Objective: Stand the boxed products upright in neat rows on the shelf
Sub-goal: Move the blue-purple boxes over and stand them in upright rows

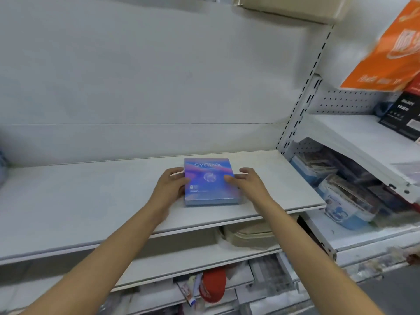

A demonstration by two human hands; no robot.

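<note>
A wide white shelf (91,201) runs across the view, backed by a plain white panel. On it, near the right end and close to the front edge, a blue-and-purple box printed "SYRINX" (211,181) lies flat on its back, face up, not standing. To the right, past a slotted upright (302,92), a neighbouring shelf bay holds an orange carton (384,57) up high, dark boxes beside it, and lower down a row of pale blue packs (345,205). Below the main shelf sits a beige tray (250,237), and lower still a red cap (213,287).

The left hand (171,187) grips the box's left edge, fingers curled round it. The right hand (246,185) holds the right edge, thumb resting on the top face and fingers wrapped down the side.
</note>
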